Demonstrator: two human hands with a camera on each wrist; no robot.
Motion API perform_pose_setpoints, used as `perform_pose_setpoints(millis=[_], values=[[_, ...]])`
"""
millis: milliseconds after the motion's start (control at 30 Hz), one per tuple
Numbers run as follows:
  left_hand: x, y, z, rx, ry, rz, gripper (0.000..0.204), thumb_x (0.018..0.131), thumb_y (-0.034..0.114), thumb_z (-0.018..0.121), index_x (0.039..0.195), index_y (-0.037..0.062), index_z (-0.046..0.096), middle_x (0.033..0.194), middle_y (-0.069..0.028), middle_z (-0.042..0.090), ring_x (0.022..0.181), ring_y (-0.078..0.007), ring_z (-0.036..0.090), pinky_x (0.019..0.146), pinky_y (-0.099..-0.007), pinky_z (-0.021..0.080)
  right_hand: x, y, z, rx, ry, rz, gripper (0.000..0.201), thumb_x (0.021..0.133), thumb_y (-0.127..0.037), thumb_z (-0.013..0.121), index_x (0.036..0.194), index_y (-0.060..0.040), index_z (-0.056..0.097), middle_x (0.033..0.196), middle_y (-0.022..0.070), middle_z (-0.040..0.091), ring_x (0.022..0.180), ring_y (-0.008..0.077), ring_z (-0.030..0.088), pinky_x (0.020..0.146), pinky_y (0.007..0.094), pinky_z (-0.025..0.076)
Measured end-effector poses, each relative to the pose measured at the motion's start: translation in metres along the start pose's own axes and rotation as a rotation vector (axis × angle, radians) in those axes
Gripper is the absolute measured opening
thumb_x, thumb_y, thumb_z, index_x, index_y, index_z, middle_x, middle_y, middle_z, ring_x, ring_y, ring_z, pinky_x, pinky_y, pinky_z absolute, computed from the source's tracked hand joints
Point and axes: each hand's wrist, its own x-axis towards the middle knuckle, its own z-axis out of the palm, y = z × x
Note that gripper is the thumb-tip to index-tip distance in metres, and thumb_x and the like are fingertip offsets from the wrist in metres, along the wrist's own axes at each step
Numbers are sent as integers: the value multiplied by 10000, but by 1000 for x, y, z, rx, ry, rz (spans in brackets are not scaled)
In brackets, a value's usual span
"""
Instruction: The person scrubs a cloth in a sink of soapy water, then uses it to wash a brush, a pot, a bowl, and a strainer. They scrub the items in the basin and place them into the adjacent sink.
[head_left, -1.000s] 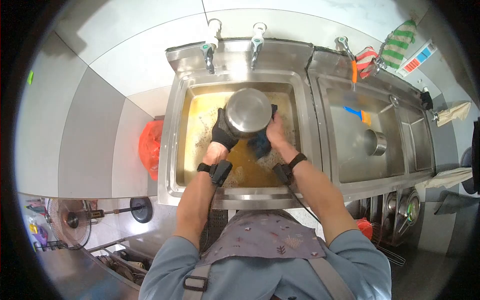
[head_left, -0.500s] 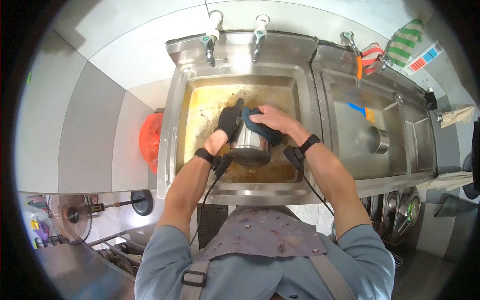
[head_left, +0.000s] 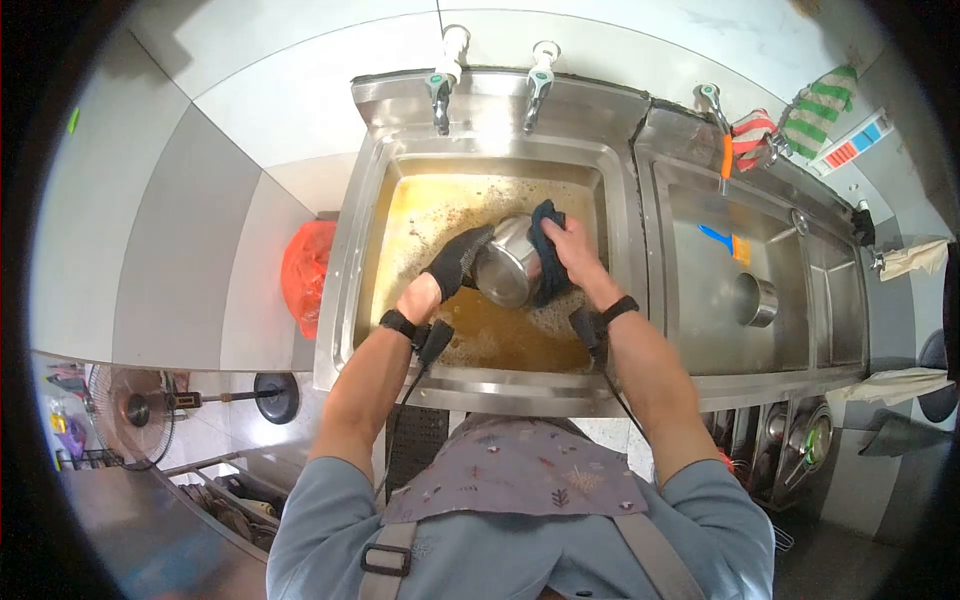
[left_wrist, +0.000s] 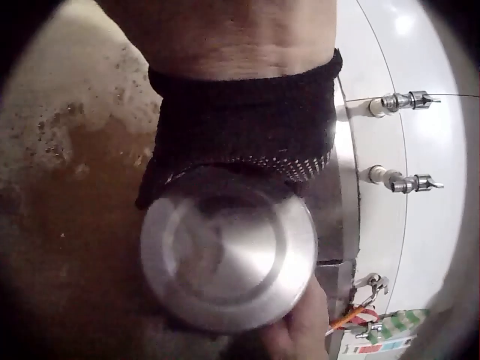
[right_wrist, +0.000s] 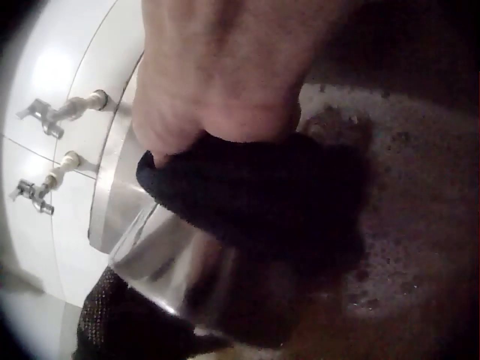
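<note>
step in hand, judged: scrubbing the outside of the steel pot (head_left: 507, 265). pot is held tilted over the murky water (head_left: 515, 345) in the left basin (head_left: 624, 262); contact with the water unclear. left hand (head_left: 457, 264), gloved, grips the pot's side; fingertips hidden, so their exact wrap cannot be told. right hand (head_left: 573, 250), bare, grasps the dark cloth (head_left: 548, 278) against the opposite side. next move probably calls for rotating the pot between the 2 hands; wet metal could slip.
</note>
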Motion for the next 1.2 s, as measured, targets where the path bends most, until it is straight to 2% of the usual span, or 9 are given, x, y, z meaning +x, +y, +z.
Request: perform_pose_setpoints(millis=[100,233,333,433,667,733,967,1167,1200], values=[[49,-64,-60,1464,-182,862,996,629,161,929,1491,127,433,1478,-172,484,1369,-401,446,1147,-452,390,-7,19,-3,-186,105,-28,267,954,-202,635,1045,49,651,872,64,671,767,158,616,698,331,511],[60,-100,-45,1536,-95,877,792,752,84,827,1461,150,480,1385,-121,572,1266,-363,546,1007,-467,524,-17,31,-7,-120,205,27,285,942,-207,650,1051,56,653,895,89,687,802,180,625,742,352,515],[38,-87,-20,397,6,124,680,842,99,771,1457,138,483,1318,-107,596,1095,-323,644,825,-496,605,-23,33,-9,-307,206,-22,319,932,-234,655,1081,48,651,933,130,712,830,226,657,776,384,518],[17,-50,-7,21,-50,-229,599,898,282,736,1430,138,502,1191,-65,625,957,-252,665,712,-457,619,-36,20,5,-637,163,-275,359,901,-288,660,1110,3,635,993,258,691,945,393,682,822,451,520],[34,-59,-31,932,-422,527,796,559,165,956,1279,126,618,1335,-79,593,1209,-301,545,1106,-376,425,-75,-4,50,-972,-73,-701,307,904,-271,664,1062,-37,546,910,206,662,842,416,664,703,486,535],[34,-54,-31,1225,-460,1080,734,562,168,946,1214,144,609,1110,-18,643,993,-200,617,914,-342,523,-80,-5,56,-1042,-80,-800,271,876,-236,675,1007,-48,531,839,167,622,771,372,662,647,460,535],[10,-59,-39,1341,-384,748,374,656,344,885,879,130,675,835,-136,683,795,-359,654,724,-410,533,-85,-7,59,-1089,-296,-1097,174,869,-182,631,927,-54,529,778,131,607,690,315,672,576,418,540],[20,-74,-40,1436,-376,626,405,761,448,812,962,114,704,932,-151,718,843,-345,686,748,-402,547,-89,-11,51,-931,-347,-776,317,877,-301,711,997,-51,558,885,168,669,818,394,675,689,472,543],[29,-86,-45,1005,-324,446,341,800,388,793,978,111,707,948,-125,729,849,-305,694,756,-399,550,-88,-13,49,-894,-319,-716,319,878,-296,708,1030,-48,577,907,178,677,854,398,674,732,478,539]])
